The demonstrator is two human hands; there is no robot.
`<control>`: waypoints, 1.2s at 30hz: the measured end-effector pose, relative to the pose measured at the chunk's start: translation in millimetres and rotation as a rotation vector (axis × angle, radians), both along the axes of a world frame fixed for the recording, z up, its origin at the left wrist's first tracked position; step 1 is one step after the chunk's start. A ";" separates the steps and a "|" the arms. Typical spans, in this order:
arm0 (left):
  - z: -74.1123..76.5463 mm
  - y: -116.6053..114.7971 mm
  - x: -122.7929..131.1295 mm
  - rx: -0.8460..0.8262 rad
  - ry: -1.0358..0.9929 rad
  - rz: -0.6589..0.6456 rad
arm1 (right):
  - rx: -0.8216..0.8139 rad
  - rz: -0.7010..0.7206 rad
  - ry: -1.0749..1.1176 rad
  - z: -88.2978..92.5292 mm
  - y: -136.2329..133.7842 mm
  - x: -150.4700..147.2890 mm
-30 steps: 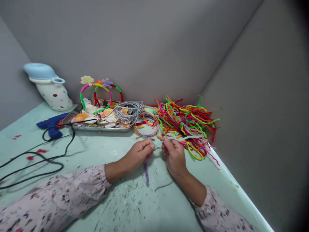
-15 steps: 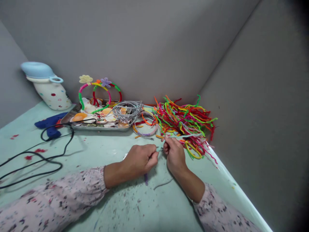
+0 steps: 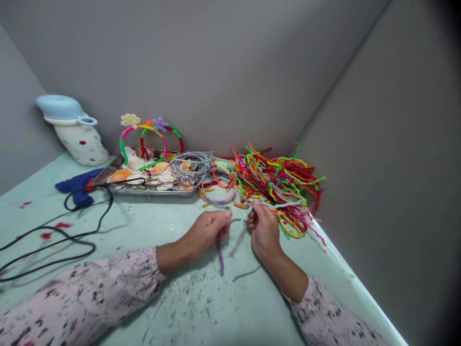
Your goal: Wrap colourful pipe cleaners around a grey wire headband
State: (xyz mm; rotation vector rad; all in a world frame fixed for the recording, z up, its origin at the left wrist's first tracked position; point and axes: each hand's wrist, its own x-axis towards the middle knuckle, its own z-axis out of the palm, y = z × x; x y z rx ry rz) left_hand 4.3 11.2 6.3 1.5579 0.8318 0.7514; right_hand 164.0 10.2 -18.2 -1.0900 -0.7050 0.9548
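My left hand [image 3: 206, 231] is closed in a pinch. A short end of grey wire [image 3: 236, 220] sticks out from its fingertips, and a purple pipe cleaner [image 3: 221, 259] hangs below the same hand. Opposite it, slightly apart, my right hand [image 3: 265, 230] is closed with thumb and finger pinching a pale mint pipe cleaner [image 3: 288, 204] that stretches off to the right. A small dark wire tip pokes from the right fingers toward the left hand. Below the right wrist a curved grey wire strand [image 3: 248, 274] shows; whether it joins the held wire is hidden.
A metal tray [image 3: 154, 193] of shells bears pipe-cleaner hoops [image 3: 165, 144] and a grey wire coil [image 3: 190, 168]. Right of it lies a pile of coloured pipe cleaners [image 3: 277, 175]. At left are a blue glue gun [image 3: 81, 185], its black cord [image 3: 90, 247] and a bottle [image 3: 79, 137].
My hands have drawn slightly apart. The left fingers have shifted their hold, and more of the grey wire end and the purple pipe cleaner now shows.
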 end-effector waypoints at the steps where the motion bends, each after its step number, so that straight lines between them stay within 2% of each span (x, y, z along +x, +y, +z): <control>1: -0.5 0.1 0.0 0.007 0.009 -0.014 | 0.003 -0.005 -0.001 -0.3 0.2 0.2; 5: -3.2 -1.8 0.1 0.110 0.073 -0.053 | 0.021 -0.027 -0.054 -1.8 0.9 1.4; 10: -4.7 -3.2 2.0 0.220 0.128 -0.024 | 0.023 -0.024 -0.057 -1.0 1.6 3.2; 15: 1.7 -8.6 4.9 0.278 0.211 -0.083 | -0.019 0.000 -0.021 -0.8 0.9 2.9; 22: 6.8 -19.7 6.2 0.465 0.366 -0.129 | -0.050 0.077 -0.087 0.0 -3.1 0.6; 26: 5.8 -13.1 -0.2 0.345 0.232 -0.198 | -0.027 0.089 -0.095 1.9 -4.3 0.1; 28: 5.5 -7.0 -3.0 0.279 0.106 -0.098 | 0.005 0.097 -0.102 2.6 -7.5 -1.9; 30: 5.1 -1.9 -3.6 0.156 -0.003 -0.011 | 0.033 0.162 -0.142 3.3 -12.3 -4.9; 33: 3.2 0.9 -0.3 0.044 -0.066 -0.025 | 0.063 0.246 -0.250 4.2 -18.5 -8.6; 36: 0.5 0.1 3.8 0.008 -0.061 -0.057 | 0.045 0.267 -0.263 4.0 -19.3 -9.1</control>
